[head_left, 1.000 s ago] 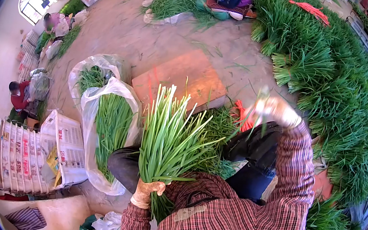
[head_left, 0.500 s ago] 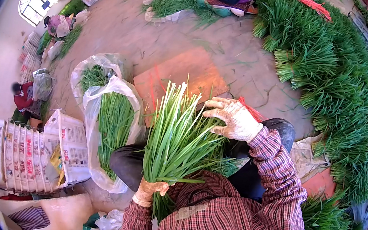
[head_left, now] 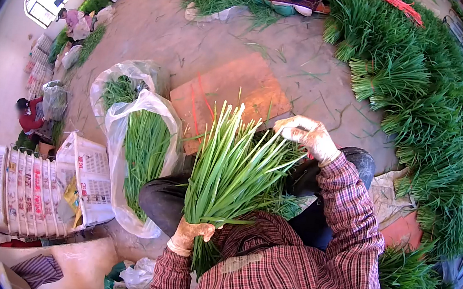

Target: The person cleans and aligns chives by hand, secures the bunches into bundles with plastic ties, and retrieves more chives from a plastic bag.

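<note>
My left hand point(head_left: 191, 237), in a soiled pale glove, is wrapped round a bunch of long flat green leaves, which look like garlic chives point(head_left: 220, 184). The bunch stands nearly upright in front of my chest, with pale cut ends fanned out at the top. At its upper right edge my right hand point(head_left: 305, 137), gloved too, has its thumb and fingers closed on the end of a chive stalk that leans away from the rest. More loose chives lie in my lap, partly hidden behind the bunch.
Clear plastic bags point(head_left: 172, 131) of chives stand to my left, beside stacked white crates point(head_left: 86, 178). An orange-brown board point(head_left: 232, 95) lies ahead on the floor. Heaped chive bundles point(head_left: 423, 111) line the right side, with red ties point(head_left: 399, 6) on top. Other people sit farther off.
My right hand has moved slightly right and up, its fingers closing from a spread pose onto a stalk. The bunch's top fans out more to the right.
</note>
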The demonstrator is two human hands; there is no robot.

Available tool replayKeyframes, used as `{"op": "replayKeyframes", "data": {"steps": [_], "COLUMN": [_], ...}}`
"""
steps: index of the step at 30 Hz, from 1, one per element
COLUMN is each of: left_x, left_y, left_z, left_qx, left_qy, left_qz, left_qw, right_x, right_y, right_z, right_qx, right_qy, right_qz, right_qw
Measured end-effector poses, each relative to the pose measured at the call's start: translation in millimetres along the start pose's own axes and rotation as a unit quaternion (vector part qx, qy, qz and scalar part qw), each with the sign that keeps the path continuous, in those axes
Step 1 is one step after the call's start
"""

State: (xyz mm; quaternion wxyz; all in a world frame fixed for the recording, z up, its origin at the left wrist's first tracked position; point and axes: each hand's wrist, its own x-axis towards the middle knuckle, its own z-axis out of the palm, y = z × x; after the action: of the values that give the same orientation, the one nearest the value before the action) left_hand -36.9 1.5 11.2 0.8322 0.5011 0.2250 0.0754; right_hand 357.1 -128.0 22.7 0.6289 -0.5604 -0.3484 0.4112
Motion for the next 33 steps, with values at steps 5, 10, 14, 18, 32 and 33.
{"op": "replayKeyframes", "data": {"steps": [5, 10, 14, 18, 32, 33], "left_x": [-5.6, 15.1, 27.2, 34.7, 20.6, 19.5], "left_y": [-3.3, 48.8, 72.1, 78.6, 81.8, 80.3], "left_z": [-8.7, 17.3, 23.5, 26.7, 38.4, 35.7], "left_qx": [0.028, 0.032, 0.015, 0.068, 0.300, 0.299], "left_qy": [0.029, 0.125, 0.137, 0.118, 0.050, 0.048], "left_qz": [-0.040, -0.112, -0.121, -0.120, -0.141, -0.140], "left_qw": [0.998, 0.985, 0.983, 0.983, 0.942, 0.943], "right_x": [-2.9, -45.4, -70.1, -80.7, -76.0, -76.8], "right_y": [6.0, -20.0, -45.1, -2.9, 63.2, 59.0], "right_z": [-37.5, -13.7, 45.4, 110.5, 122.8, 117.2], "right_qx": [-0.203, -0.608, -0.387, -0.311, -0.010, -0.012], "right_qy": [0.120, 0.090, -0.268, -0.395, -0.362, -0.359], "right_qz": [0.104, -0.042, 0.048, 0.092, 0.234, 0.235], "right_qw": [0.966, 0.788, 0.881, 0.859, 0.902, 0.903]}}
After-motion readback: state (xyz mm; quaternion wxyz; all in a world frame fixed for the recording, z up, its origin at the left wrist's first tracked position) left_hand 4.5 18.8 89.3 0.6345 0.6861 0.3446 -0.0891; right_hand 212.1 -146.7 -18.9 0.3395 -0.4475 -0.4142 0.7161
